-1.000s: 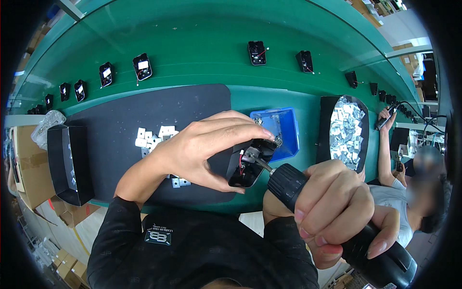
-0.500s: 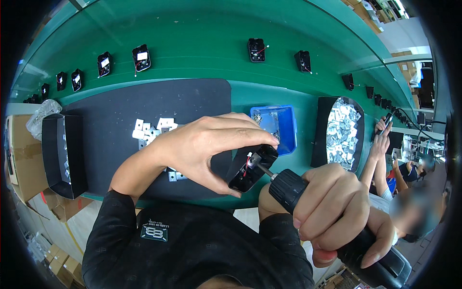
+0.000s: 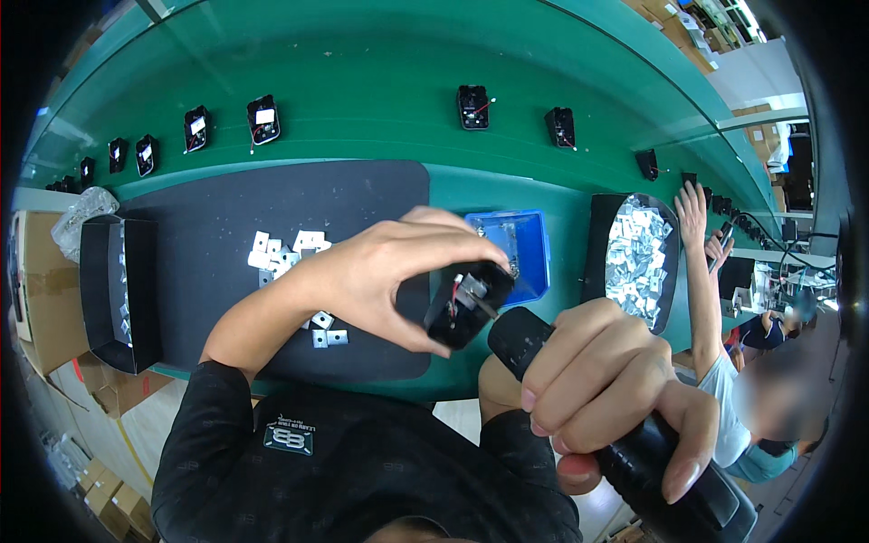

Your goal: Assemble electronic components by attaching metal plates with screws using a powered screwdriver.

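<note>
My left hand (image 3: 398,276) is closed around a small black plastic housing (image 3: 463,319), thumb on its near end and fingers on its far end. Inside the housing show a red and white wire and a metal plate, slightly blurred. My right hand (image 3: 602,389) grips a black power screwdriver (image 3: 647,462), its black chuck (image 3: 520,339) aimed left into the housing. The bit reaches into the housing; whether it touches a screw I cannot tell. Behind the left hand, a blue tray (image 3: 534,249) holds small metal screws.
Loose metal plates (image 3: 281,253) lie on the dark mat (image 3: 362,195). A black box of plates (image 3: 602,240) stands right, another black box (image 3: 95,299) left. Black housings (image 3: 472,107) line the green conveyor (image 3: 371,100). At far right, a co-worker's arm (image 3: 701,299) reaches toward the conveyor.
Both my hands have shifted slightly left, with the housing and screwdriver. The housings on the conveyor and the blue tray sit a little lower left in view. A co-worker's hand has reached the conveyor.
</note>
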The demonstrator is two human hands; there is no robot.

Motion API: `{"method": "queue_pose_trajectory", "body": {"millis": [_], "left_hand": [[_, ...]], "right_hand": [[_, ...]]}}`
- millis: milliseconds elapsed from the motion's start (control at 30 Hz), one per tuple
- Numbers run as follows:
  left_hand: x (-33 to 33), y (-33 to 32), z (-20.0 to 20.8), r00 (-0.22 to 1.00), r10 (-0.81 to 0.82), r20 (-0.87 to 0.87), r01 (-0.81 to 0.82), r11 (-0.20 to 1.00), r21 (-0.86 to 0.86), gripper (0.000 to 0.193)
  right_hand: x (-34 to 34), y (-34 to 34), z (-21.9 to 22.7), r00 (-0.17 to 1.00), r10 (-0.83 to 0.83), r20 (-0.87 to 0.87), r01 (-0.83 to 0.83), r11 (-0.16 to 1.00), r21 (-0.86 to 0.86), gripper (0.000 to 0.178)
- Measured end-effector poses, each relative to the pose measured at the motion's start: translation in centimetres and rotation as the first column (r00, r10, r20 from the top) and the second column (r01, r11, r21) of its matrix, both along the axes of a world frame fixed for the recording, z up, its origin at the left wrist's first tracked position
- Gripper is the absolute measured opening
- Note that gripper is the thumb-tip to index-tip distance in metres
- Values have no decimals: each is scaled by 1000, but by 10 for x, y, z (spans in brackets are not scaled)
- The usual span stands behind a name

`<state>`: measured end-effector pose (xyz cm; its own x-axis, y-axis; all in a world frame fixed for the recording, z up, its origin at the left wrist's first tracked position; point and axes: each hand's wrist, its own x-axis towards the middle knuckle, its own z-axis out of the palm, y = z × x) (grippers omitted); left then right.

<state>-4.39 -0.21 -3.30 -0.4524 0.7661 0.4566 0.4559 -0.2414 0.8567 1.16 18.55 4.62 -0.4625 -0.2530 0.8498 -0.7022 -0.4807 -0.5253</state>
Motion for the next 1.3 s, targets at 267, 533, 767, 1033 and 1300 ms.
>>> {"method": "queue_pose_trajectory", "body": {"millis": [267,533,767,1033,1300], "left_hand": [[-84,-17,-68,743,645,-180,-662,667,-343,70],[-109,-43,-84,628,535,-565,-778,430,-458,70],[-31,69,-9,919,76,-387,-267,842,-469,22],[8,137,-63,685,-304,-661,-344,665,-663,9],[2,137,-68,762,-239,-602,-253,746,-616,6]], "right_hand": [[31,10,5,967,-246,-66,205,905,-372,53],[52,39,11,857,-511,-62,467,822,-326,52],[57,49,12,789,-612,-51,554,745,-371,45],[68,43,12,773,-632,-54,589,747,-309,50],[65,47,15,830,-555,-62,521,809,-273,52]]}}
